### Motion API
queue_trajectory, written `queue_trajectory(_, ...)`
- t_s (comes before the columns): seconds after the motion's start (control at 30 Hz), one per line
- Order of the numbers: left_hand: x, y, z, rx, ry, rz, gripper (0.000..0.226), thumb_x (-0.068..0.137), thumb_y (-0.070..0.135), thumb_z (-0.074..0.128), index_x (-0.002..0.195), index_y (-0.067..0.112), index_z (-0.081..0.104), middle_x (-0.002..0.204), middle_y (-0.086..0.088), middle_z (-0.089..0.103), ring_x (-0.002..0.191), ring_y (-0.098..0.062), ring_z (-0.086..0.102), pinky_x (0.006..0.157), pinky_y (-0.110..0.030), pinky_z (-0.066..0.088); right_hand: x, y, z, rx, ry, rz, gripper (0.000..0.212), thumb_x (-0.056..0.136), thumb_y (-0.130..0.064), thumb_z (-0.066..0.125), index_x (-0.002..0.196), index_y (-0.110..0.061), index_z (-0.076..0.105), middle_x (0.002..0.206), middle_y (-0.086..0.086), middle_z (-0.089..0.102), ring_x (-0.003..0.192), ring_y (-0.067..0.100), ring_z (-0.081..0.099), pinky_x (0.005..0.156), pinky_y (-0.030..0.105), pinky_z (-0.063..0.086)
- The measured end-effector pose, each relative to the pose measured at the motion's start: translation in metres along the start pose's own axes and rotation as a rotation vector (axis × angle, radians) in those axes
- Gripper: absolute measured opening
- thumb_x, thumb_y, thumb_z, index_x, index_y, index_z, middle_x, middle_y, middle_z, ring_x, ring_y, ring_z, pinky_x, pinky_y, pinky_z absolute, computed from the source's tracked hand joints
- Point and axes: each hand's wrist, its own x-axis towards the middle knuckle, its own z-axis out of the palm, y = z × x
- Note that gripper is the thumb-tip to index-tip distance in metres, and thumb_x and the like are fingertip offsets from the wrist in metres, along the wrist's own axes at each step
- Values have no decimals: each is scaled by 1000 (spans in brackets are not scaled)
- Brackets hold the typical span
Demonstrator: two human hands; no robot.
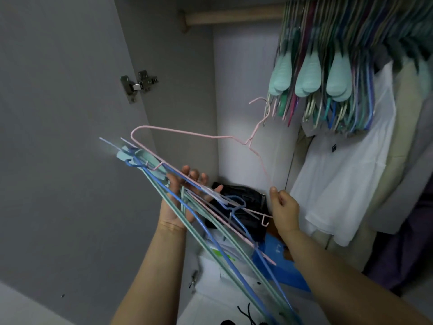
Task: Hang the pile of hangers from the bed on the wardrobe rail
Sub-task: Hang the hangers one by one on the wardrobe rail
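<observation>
grey wardrobe interior (pixel 187 90) w/ wood rail (pixel 234 16), hung hangers (pixel 328 78)

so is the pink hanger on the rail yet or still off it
Off it. The pink hanger is pinched in the right hand, its hook well below the rail.

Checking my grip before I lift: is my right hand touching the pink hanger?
Touching. The head view shows the right hand pinching the pink hanger at its lower corner, the wire running straight into the thumb and fingertips with no gap.
</observation>
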Motion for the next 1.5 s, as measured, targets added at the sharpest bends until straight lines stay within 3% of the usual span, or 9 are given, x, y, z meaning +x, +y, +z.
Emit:
queue_trajectory(0.3,-5,0,-2,108,163,-141,58,38,29,99,92,21,79,85,-2,74,79,-21,73,75,-46,59,-1,2,-9,37,13,24,47,96,-31,51,58,-14,30,55,0,26,48,5,28,46,17,23)
queue_trajectory(0.5,-11,-8,-9,116,206,-138,46,38,29,100,75,16,76,74,2,72,64,-12,69,58,-24,55,5,-21,-14,51,38,-25,47,96,-31,53,58,-14,31,55,0,25,53,7,27,51,25,24)
queue_trajectory(0.87,-20,-6,-8,112,173,-67,36,43,29,99,68,25,74,58,7,55,51,-9,50,50,-22,39,-3,-44,-7,-4,-62,-37,48,95,-39,53,59,-19,28,56,-4,25,50,5,25,50,21,23)
queue_trajectory(0.97,-24,-5,-8,141,122,-79,39,40,31,99,69,26,74,59,9,57,55,-9,56,54,-24,49,-4,-47,2,59,-203,65,42,97,-44,46,64,-20,36,61,-4,35,58,7,36,60,27,31)
queue_trajectory(1.1,-26,-11,-18,93,170,-80,80,37,25,99,110,36,67,72,9,63,77,-14,60,64,-31,58,3,-53,27,41,-369,359,53,88,-71,31,102,-27,55,93,-6,56,88,15,54,93,34,42)
queue_trajectory(1.2,-27,-5,-21,69,94,-97,33,54,24,94,79,22,74,72,7,65,76,-15,65,68,-29,56,7,-60,35,46,-454,357,45,84,-77,30,86,-35,47,78,-13,43,71,11,45,92,33,42)
queue_trajectory(1.27,-29,-2,-15,35,28,-103,8,84,17,71,92,14,69,82,3,65,88,-19,64,81,-31,52,6,-72,37,46,-509,330,40,84,-75,32,83,-38,46,81,-13,45,78,11,47,98,36,41)
queue_trajectory(1.4,-34,-6,-16,57,57,-100,18,99,17,50,103,10,65,91,-2,64,97,-22,63,87,-33,49,8,-97,47,204,-580,327,39,97,-53,36,121,-24,46,114,-4,50,117,16,44,107,36,29)
queue_trajectory(1.5,-36,-10,-8,82,88,-153,20,70,22,86,82,15,71,76,1,65,80,-19,68,71,-30,56,6,-116,58,295,-674,303,43,100,-40,35,131,-12,44,101,-15,50,116,11,42,109,35,25)
